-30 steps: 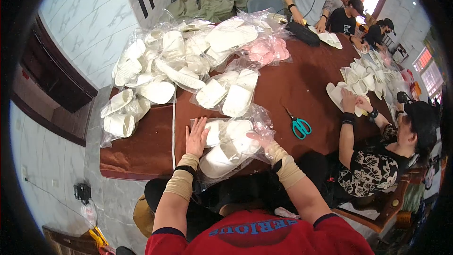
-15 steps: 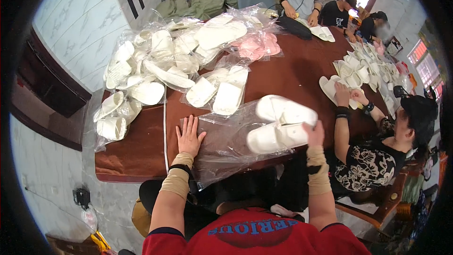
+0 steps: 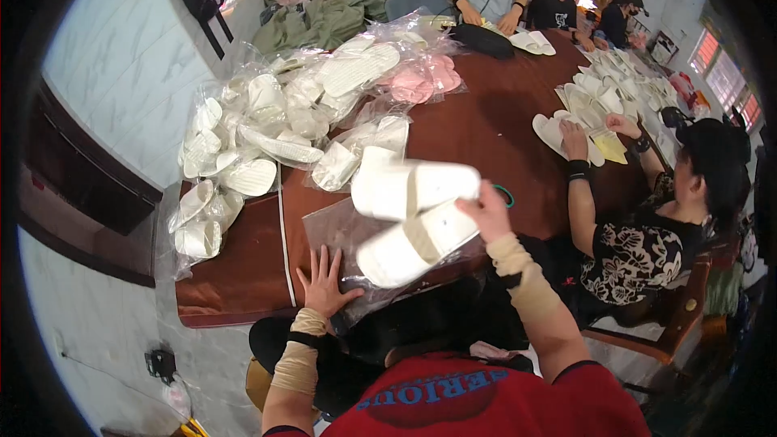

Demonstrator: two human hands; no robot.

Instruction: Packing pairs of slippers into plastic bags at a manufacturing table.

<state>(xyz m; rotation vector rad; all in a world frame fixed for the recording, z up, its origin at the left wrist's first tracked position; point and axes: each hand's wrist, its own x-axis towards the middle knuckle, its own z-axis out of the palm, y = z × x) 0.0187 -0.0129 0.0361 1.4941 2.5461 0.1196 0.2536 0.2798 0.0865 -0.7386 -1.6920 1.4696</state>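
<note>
A pair of white slide slippers (image 3: 387, 261) hangs from my right hand (image 3: 487, 212), whose fingers are closed on their right ends. The slippers are slightly blurred, with their far ends pointing left, and they are over a clear plastic bag (image 3: 325, 226). My left hand (image 3: 325, 285) lies with fingers spread at the bag's near left corner, by the table's front edge. The slippers cover much of the bag, so I cannot tell whether any part of them is inside it.
Bagged white slippers (image 3: 279, 142) are heaped at the far left of the brown-covered table (image 3: 502, 125), beside pink ones (image 3: 417, 81). On the right, a co-worker's hands (image 3: 575, 142) handle a white slipper near a loose white pile (image 3: 607, 97). Other people work at the far end.
My right hand has carried the slippers leftward over the bag, tilting them. My left hand stays spread at the bag's left side. The whole view has shifted a little.
</note>
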